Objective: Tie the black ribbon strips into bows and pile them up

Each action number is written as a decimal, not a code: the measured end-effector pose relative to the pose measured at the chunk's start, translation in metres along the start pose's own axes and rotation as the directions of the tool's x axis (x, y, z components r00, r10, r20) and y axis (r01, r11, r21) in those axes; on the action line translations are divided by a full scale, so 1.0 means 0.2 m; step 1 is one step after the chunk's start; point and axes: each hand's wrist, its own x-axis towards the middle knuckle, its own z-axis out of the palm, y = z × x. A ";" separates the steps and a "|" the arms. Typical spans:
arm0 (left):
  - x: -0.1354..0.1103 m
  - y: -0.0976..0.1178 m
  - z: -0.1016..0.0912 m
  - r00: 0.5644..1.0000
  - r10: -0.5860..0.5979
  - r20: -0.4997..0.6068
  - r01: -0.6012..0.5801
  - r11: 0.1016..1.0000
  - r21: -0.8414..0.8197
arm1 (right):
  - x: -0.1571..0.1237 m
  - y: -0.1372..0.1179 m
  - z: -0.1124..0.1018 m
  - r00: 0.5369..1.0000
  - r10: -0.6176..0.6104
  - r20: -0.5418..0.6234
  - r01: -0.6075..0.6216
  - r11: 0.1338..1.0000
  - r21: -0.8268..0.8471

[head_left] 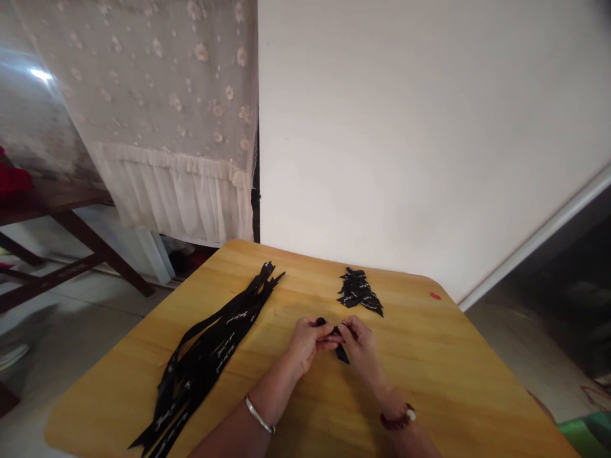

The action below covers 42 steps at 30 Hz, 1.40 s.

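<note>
Narrow grip, left hand (308,340) and right hand (361,346) pinching folded black ribbon (342,353), short end showing below

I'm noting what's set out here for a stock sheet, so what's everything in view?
ribbon piece: one, black, pinched between the hands
short ribbon pieces: several, black, heaped at the table's far side
long ribbons: several, black with white lettering, bundled on the table's left
scrap: one, red, near the table's far right edge
table: one, honey-coloured wood, beneath all these
curtain: one, white lace, hanging beyond the table
wall: one, off-white, behind the table
bench: one, brown wood, far left
cloth: one, red, on the bench
bangle: one, silver, left wrist
bracelet: one, dark red, right wrist
left hand: one, at the table's middle
right hand: one, beside it
</note>
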 end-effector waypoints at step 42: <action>-0.01 0.01 0.02 0.998 0.040 -0.046 -0.033 0.989 0.141 | 0.02 -0.01 -0.03 0.977 0.156 0.143 -0.187 0.954 0.234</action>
